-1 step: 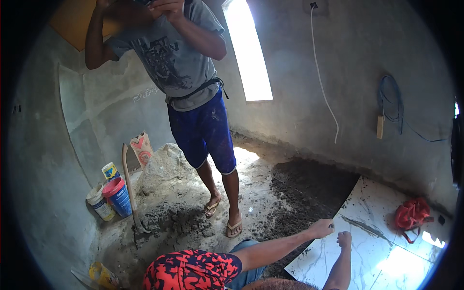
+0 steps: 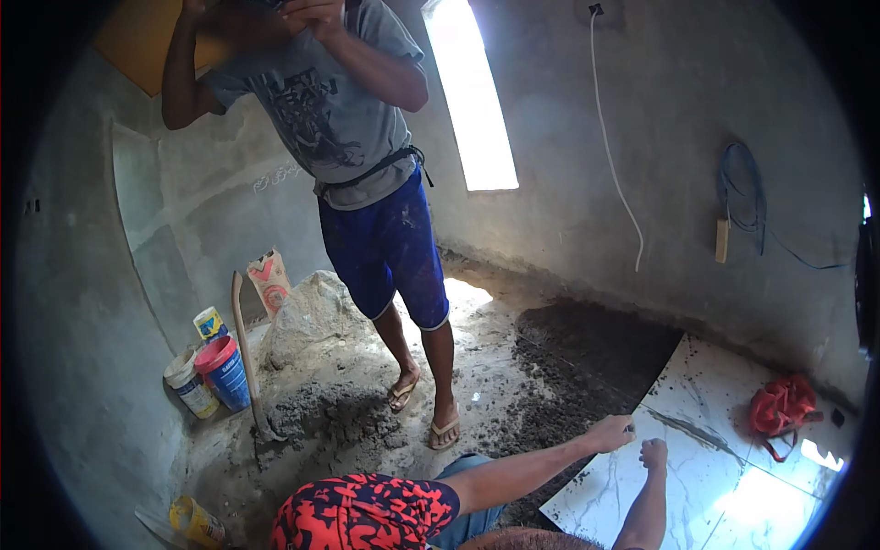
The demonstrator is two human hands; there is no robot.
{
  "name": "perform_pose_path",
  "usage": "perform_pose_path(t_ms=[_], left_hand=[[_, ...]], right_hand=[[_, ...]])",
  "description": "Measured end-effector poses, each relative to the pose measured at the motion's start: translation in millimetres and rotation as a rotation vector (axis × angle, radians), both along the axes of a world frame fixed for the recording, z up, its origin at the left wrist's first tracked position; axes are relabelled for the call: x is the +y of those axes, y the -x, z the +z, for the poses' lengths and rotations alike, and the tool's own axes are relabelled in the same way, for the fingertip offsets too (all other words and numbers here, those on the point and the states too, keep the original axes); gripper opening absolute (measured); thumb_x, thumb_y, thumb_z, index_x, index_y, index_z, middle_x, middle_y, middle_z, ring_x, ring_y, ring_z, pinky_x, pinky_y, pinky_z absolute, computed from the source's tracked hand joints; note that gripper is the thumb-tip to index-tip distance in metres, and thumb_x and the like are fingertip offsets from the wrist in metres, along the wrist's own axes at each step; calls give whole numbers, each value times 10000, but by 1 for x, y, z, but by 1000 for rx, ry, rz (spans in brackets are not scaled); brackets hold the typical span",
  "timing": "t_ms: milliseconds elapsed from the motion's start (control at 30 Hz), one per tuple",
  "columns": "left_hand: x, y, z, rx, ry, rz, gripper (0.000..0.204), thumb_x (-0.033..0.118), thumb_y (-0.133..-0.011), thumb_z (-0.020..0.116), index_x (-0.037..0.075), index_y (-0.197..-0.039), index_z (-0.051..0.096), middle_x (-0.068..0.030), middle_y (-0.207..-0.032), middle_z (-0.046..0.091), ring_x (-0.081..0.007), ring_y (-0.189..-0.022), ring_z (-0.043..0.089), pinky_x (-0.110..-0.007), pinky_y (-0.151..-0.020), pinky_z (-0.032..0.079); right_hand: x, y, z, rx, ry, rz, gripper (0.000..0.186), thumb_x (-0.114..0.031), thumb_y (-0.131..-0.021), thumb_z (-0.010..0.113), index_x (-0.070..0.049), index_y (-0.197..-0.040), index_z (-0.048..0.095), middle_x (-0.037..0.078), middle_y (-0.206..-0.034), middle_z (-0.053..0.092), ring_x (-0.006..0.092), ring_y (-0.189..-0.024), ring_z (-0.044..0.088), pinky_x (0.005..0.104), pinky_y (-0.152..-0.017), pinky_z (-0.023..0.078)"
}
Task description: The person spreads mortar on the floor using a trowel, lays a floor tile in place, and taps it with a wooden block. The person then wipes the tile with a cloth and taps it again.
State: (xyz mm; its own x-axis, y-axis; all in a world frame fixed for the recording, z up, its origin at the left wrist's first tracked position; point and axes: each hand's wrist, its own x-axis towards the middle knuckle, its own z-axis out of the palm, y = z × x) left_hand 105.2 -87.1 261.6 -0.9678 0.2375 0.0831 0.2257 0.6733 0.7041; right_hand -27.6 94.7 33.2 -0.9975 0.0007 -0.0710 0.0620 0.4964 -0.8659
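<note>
A large white marbled tile (image 2: 697,477) lies on the floor at the lower right, next to a bed of dark wet mortar (image 2: 587,353). My left hand (image 2: 610,431) reaches out from a red patterned sleeve (image 2: 367,513), its fingers curled over the tile's left edge. My right hand (image 2: 654,452) is a closed fist resting on the tile just beside it, with nothing seen in it.
A person in a grey shirt and blue shorts (image 2: 385,238) stands in sandals on the sandy floor. A shovel (image 2: 246,357) stands in a mortar pile (image 2: 330,417), by buckets (image 2: 220,371) and a cement sack (image 2: 272,280). A red bag (image 2: 779,408) lies on the tiles at the right.
</note>
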Motion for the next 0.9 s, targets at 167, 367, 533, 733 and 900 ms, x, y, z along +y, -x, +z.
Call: perform_pose_path(t_ms=[167, 367, 533, 733, 900], left_hand=[[1, 2, -4, 37, 13, -8, 294, 251, -795, 592, -6, -938, 603, -229, -886, 639, -373, -875, 615, -430, -770, 477], [3, 2, 3, -28, -81, -49, 266, 230, -801, 585, -7, -920, 607, -181, -773, 647, -309, -754, 641, -401, -705, 485], [9, -2, 15, -58, -135, -76, 259, 232, -808, 579, -12, -885, 614, -152, -704, 643, -262, -688, 644, -385, -665, 485], [8, -2, 26, -112, -125, -115, 285, 263, -817, 590, -21, -833, 609, -142, -677, 640, -243, -643, 642, -373, -636, 486], [8, -4, 32, -104, -171, -136, 280, 263, -819, 603, -16, -813, 598, -146, -678, 638, -244, -631, 641, -372, -617, 484]], right_hand=[[-5, -15, 20, -23, -5, -37, 287, -189, -802, 515, 65, -760, 642, 174, -647, 634, 260, -571, 638, 382, -567, 503], [6, -18, 11, -66, -25, -61, 317, -216, -822, 519, 68, -740, 634, 174, -644, 629, 268, -563, 631, 389, -560, 498], [28, -15, -8, -81, -124, -4, 291, -237, -858, 513, 36, -803, 596, 113, -660, 605, 196, -504, 603, 320, -397, 451], [40, -20, -24, -23, -174, -52, 328, -221, -815, 521, 72, -706, 622, 250, -716, 622, 369, -705, 632, 452, -670, 479], [48, -15, -29, 5, -225, -11, 310, -221, -801, 538, 64, -719, 628, 259, -760, 621, 406, -782, 611, 471, -721, 465]])
